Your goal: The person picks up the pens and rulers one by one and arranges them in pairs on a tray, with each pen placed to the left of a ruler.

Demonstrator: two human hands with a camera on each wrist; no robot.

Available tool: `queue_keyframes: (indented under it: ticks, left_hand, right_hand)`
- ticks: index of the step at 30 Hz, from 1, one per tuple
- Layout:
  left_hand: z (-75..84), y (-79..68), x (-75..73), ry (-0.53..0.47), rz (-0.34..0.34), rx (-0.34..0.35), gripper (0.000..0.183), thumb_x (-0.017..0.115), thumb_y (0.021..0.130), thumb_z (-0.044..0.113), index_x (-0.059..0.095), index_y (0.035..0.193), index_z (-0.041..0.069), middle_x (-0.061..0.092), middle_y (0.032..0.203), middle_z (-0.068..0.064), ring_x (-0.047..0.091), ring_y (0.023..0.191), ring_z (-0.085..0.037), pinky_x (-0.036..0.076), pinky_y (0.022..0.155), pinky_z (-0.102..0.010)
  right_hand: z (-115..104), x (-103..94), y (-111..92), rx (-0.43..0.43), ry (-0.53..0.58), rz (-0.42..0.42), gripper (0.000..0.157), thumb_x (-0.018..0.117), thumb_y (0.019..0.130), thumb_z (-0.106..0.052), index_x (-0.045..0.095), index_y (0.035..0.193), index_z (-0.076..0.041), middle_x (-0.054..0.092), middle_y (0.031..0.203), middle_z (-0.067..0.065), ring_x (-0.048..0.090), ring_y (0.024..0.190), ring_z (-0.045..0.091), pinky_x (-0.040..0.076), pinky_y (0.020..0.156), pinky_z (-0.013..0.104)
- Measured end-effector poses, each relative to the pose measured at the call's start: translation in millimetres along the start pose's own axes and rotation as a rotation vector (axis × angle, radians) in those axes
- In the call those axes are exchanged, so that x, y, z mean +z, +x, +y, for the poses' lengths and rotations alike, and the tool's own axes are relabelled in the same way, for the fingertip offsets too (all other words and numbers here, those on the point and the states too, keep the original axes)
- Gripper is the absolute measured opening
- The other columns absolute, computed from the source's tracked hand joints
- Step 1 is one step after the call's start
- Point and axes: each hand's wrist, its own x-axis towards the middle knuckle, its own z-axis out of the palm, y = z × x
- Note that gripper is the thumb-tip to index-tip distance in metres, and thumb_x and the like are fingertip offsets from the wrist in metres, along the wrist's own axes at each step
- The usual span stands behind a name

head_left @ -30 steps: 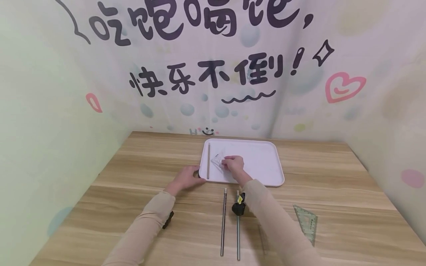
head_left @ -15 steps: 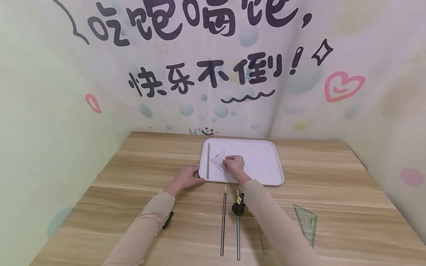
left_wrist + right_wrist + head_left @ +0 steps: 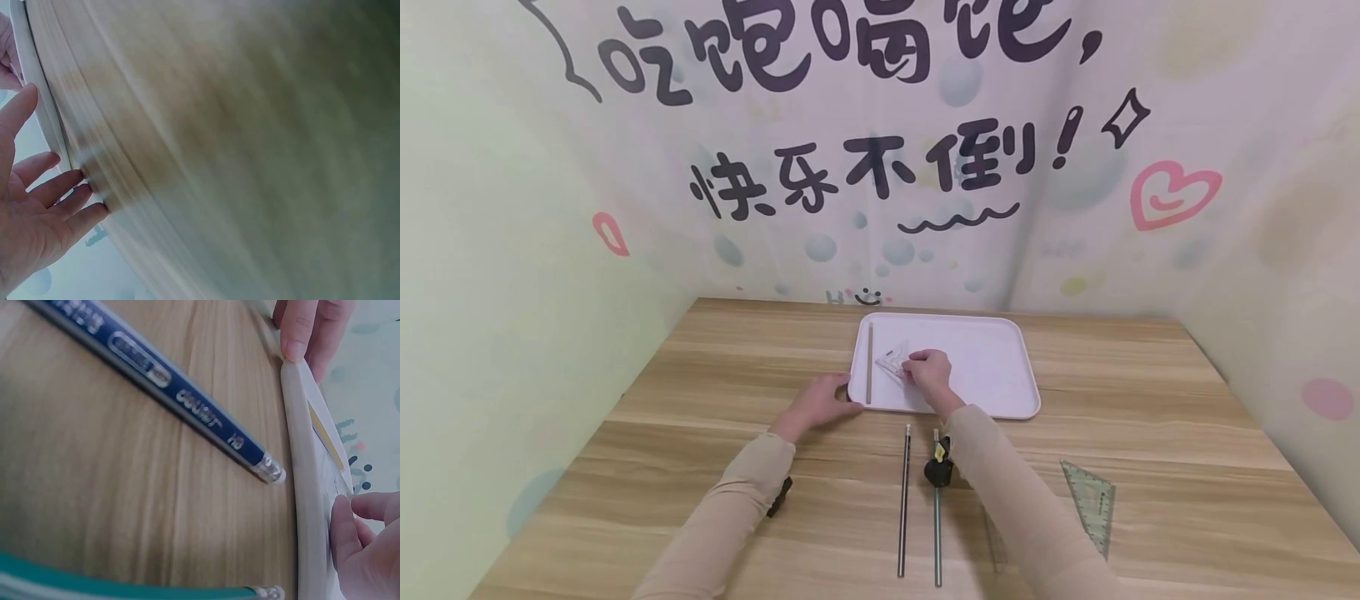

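Note:
At the white tray's near left corner, my left hand holds the rim, thumb at the front edge and the other fingers by the left side. The left wrist view shows this hand with its fingers spread and nearly straight. Over the tray, my right hand pinches a clear set square between thumb and fingers. Whether the set square touches the tray bottom is hard to tell. Left of it, a wooden-coloured pencil lies lengthwise in the tray.
In front of the tray lie a dark blue pencil and a teal pencil, the latter partly behind the wrist camera. A clear ruler-like strip is half under the right sleeve. A green set square lies at the right.

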Motion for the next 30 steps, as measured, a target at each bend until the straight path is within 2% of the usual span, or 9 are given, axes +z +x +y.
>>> queue_keyframes:
  ticks: [12,23,30]
  left_hand:
    - [-1.1,-0.1,1.4,-0.014,0.009,0.0,0.053,0.071,0.077,0.031,0.056,0.121,0.005,0.056,0.123,-0.012,0.05,0.117,-0.026,0.037,0.101,-0.038]
    - [1.1,-1.6,-0.9,-0.021,0.016,0.005,0.054,0.07,0.078,0.029,0.055,0.123,0.003,0.055,0.124,-0.015,0.049,0.117,-0.028,0.037,0.101,-0.04]
    - [0.5,-1.1,-0.2,-0.024,0.02,0.014,0.049,0.072,0.077,0.029,0.058,0.117,0.004,0.06,0.117,-0.014,0.053,0.111,-0.027,0.041,0.097,-0.039]
  right_hand:
    - [-0.6,0.0,-2.8,-0.024,-0.026,0.002,0.023,0.063,0.074,0.003,0.064,0.097,0.006,0.064,0.089,0.017,0.057,0.061,0.012,0.051,0.056,0.019]
    - [-4.4,-2.3,-6.3,-0.006,-0.031,-0.002,0.027,0.061,0.075,0.003,0.062,0.102,0.006,0.063,0.092,0.017,0.056,0.062,0.012,0.051,0.056,0.019]
    - [-6.6,-6.6,-7.3,-0.012,0.002,-0.023,0.03,0.06,0.076,0.005,0.06,0.105,0.008,0.061,0.101,0.022,0.064,0.076,0.024,0.055,0.061,0.022]
